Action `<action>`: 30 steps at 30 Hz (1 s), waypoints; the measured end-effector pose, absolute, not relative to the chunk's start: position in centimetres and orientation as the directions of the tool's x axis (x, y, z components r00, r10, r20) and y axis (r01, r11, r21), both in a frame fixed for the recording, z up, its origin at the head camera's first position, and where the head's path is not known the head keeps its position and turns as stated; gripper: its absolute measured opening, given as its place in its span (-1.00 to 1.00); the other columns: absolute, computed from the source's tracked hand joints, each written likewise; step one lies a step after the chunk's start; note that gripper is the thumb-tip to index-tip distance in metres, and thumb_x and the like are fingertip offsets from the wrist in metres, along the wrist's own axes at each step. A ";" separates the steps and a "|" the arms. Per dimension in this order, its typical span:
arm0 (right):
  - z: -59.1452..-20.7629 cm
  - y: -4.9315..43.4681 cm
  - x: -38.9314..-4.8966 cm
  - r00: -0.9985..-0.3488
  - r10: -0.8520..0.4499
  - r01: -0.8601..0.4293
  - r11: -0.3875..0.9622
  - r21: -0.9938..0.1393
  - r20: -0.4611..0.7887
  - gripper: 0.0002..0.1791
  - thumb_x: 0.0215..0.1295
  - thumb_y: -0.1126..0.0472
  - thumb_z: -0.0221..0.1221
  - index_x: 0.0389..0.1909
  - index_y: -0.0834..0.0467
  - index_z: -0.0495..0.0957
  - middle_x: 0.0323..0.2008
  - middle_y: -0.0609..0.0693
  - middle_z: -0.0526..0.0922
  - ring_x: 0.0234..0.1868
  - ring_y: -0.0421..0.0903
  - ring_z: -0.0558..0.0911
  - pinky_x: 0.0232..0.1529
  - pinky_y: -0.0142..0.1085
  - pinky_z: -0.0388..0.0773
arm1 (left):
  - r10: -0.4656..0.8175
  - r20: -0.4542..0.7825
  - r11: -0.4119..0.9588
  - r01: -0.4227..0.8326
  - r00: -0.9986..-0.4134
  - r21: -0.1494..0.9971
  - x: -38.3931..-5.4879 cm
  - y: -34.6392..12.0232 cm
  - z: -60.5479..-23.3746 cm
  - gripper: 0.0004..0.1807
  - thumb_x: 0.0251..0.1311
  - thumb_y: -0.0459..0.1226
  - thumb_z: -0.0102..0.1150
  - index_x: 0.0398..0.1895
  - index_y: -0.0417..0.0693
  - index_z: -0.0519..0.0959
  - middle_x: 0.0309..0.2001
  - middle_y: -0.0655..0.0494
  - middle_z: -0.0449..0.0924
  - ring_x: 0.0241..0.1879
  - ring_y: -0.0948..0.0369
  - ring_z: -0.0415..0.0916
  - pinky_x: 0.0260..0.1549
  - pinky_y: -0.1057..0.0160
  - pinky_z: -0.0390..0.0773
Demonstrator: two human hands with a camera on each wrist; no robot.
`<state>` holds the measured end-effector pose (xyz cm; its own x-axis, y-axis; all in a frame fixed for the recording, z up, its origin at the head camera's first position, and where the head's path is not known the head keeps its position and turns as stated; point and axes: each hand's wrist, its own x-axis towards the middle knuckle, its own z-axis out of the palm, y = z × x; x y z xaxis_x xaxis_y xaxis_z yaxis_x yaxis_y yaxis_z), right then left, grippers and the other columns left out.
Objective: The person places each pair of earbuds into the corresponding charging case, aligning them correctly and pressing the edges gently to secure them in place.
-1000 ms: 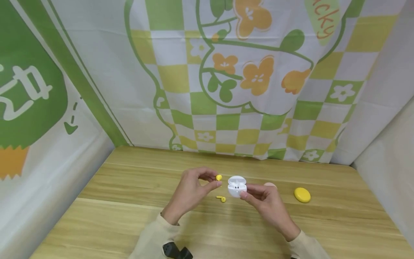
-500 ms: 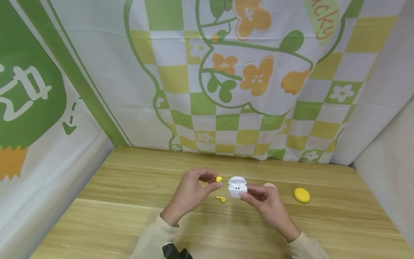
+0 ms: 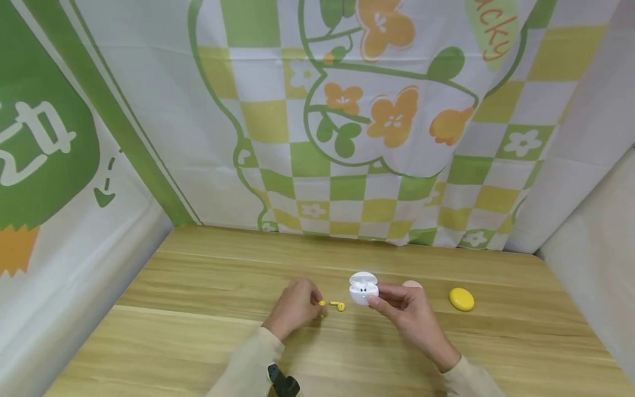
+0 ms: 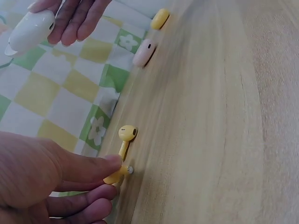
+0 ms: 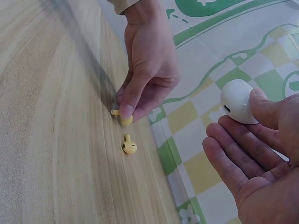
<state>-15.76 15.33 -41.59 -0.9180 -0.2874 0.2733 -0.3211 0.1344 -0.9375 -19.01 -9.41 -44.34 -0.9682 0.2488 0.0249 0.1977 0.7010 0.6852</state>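
Observation:
Low over the wooden table, my left hand (image 3: 295,307) pinches a yellow earbud (image 4: 113,178) between thumb and fingers. Just to its right in the head view, a second yellow earbud (image 3: 340,306) lies on the tabletop, its stem pointing left. My right hand (image 3: 419,320) holds a round white earbud case (image 3: 364,297) raised above the table, thumb on its front. The case's lid is flipped up, and small dark marks show on white shapes inside it. In the right wrist view, the right hand's other fingers (image 5: 229,161) are stretched out below the case.
A yellow rounded case (image 3: 462,299) lies closed at the right of the table (image 3: 198,342). Partly behind the right hand sits a pale pink case (image 4: 144,52). A patterned curtain (image 3: 362,138) hangs along the back edge. A black device (image 3: 284,380) is strapped at the left sleeve.
Still pinching the yellow earbud, my left hand has come down and leftward, away from the white case to beside the earbud on the table. The right hand and case have barely moved.

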 end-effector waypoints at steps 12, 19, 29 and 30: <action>-41.6 15.2 -15.6 -0.928 -0.303 -0.274 0.153 -0.950 0.218 -0.70 0.35 0.37 0.29 0.02 0.47 0.63 -0.10 0.30 0.72 -0.14 -0.17 0.74 -0.08 -0.12 0.69 | 0.246 0.050 0.688 0.210 -0.968 0.694 -19.0 -9.3 -43.4 -0.81 0.24 -0.24 0.41 -0.30 -0.23 0.72 -0.38 0.05 0.67 -0.43 0.23 0.55 -0.43 0.20 0.60; -41.6 15.3 -15.5 -0.922 -0.319 -0.279 0.151 -0.948 0.221 -0.69 0.36 0.37 0.28 0.04 0.46 0.63 -0.08 0.30 0.72 -0.12 -0.17 0.74 -0.08 -0.28 0.68 | 0.424 0.087 0.289 0.226 -0.902 0.930 -19.1 -8.9 -40.2 -0.59 0.53 -0.07 0.06 -0.05 -0.24 0.72 -0.17 -0.05 0.73 -0.12 0.04 0.66 -0.03 -0.03 0.63; -41.4 15.2 -15.3 -0.891 -0.392 -0.302 0.133 -0.944 0.229 -0.68 0.39 0.34 0.26 0.07 0.45 0.62 -0.02 0.29 0.70 -0.06 -0.15 0.72 -0.05 -0.29 0.66 | 0.523 0.014 0.199 0.138 -0.852 0.970 -18.5 -8.2 -38.8 -0.67 0.50 -0.15 0.13 -0.08 -0.25 0.72 -0.18 0.03 0.73 -0.23 0.18 0.63 -0.26 0.29 0.60; -41.4 15.1 -15.3 -0.891 -0.393 -0.299 0.133 -0.945 0.227 -0.68 0.39 0.34 0.26 0.07 0.45 0.62 -0.02 0.29 0.70 -0.06 -0.15 0.72 -0.05 -0.29 0.66 | 0.519 0.013 0.204 0.138 -0.855 0.969 -18.5 -8.2 -38.9 -0.68 0.48 -0.14 0.15 -0.09 -0.24 0.73 -0.19 0.04 0.73 -0.25 0.19 0.63 -0.27 0.29 0.60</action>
